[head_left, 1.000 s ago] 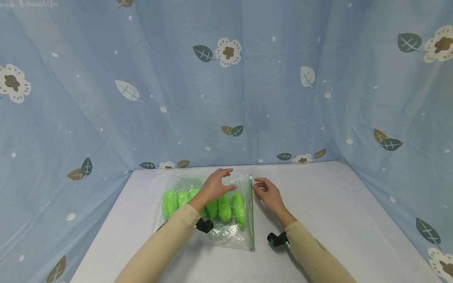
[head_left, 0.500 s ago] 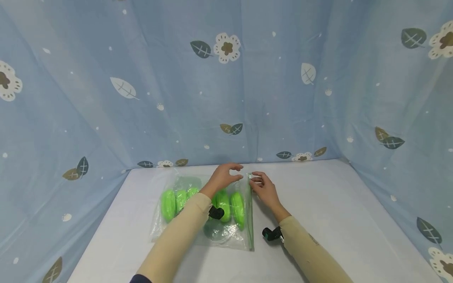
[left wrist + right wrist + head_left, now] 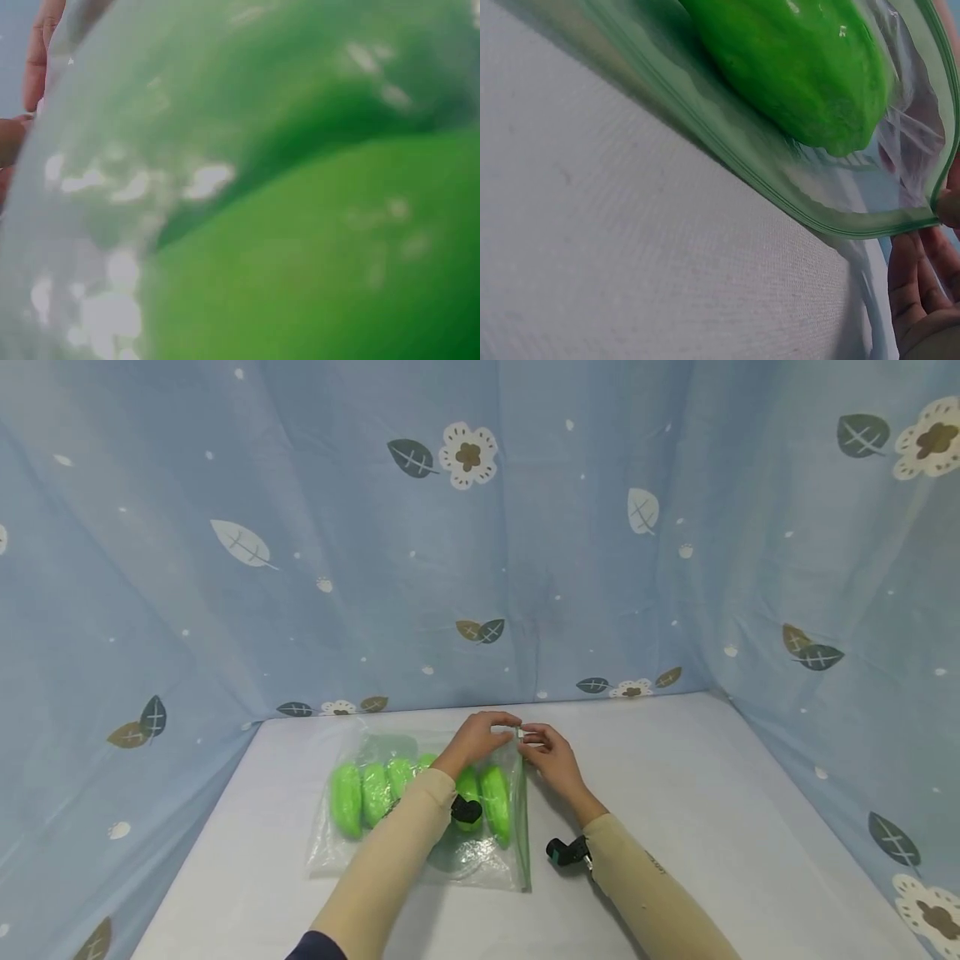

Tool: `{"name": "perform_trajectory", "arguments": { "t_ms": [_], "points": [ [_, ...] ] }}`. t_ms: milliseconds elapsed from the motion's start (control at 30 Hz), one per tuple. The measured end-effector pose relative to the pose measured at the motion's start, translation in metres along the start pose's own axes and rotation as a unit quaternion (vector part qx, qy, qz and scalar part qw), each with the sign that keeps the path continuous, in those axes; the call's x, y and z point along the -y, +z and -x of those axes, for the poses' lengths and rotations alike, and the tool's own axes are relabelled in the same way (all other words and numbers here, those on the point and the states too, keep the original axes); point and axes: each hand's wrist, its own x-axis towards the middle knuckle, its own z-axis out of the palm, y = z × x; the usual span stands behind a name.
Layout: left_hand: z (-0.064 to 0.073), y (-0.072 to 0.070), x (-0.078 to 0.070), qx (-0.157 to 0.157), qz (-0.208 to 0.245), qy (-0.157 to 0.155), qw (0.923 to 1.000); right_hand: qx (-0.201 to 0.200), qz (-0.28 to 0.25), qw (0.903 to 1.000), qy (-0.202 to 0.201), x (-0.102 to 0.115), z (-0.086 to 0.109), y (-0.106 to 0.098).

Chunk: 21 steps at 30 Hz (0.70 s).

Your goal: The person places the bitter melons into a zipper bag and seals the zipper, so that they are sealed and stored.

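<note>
A clear zip-lock bag (image 3: 487, 870) with a green zip strip (image 3: 522, 847) along its right side lies flat on the table. Inside it, several bright green, elongated, glossy vegetables (image 3: 346, 800) lie side by side. My left hand (image 3: 474, 742) pinches the far right corner from the left, thumb and fingers at the strip's end. From the other side my right hand (image 3: 557, 764) grips the same corner, close to a small white slider (image 3: 521, 735). The right wrist view shows fingertips (image 3: 905, 277) on the strip, which curves upward there. Bag and vegetable (image 3: 315, 262) fill the left wrist view.
A white cloth-covered table (image 3: 645, 793) stretches out to the right of the bag. Blue patterned curtains (image 3: 405, 593) stand behind it and at both sides. A black wrist camera (image 3: 567, 852) is strapped near each hand.
My left hand has moved right from above the bag to its corner. My right hand has come left onto the strip's end, so the hands now meet there. The head view has shifted slightly.
</note>
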Motion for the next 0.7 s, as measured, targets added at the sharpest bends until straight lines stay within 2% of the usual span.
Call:
{"name": "perform_trajectory", "arguments": {
  "t_ms": [100, 200, 367, 567, 700],
  "points": [
    [-0.001, 0.002, 0.001, -0.006, 0.015, 0.004, 0.9999, 0.001, -0.003, 1.0000, 0.002, -0.001, -0.001, 0.001],
    [-0.002, 0.001, 0.002, -0.005, 0.024, 0.005, 0.9997, -0.008, -0.005, 0.9999, -0.001, -0.017, -0.008, 0.004],
    [-0.005, -0.001, 0.003, -0.013, 0.022, 0.013, 0.9996, -0.008, -0.003, 0.9999, -0.010, -0.015, -0.007, 0.006],
    [-0.006, 0.000, 0.004, -0.018, 0.024, 0.007, 0.9995, 0.006, -0.046, 0.9989, -0.002, -0.015, -0.011, 0.009],
    [-0.006, 0.001, 0.005, -0.019, 0.029, 0.008, 0.9994, -0.007, -0.047, 0.9989, 0.002, -0.016, -0.012, 0.011]
  ]
}}
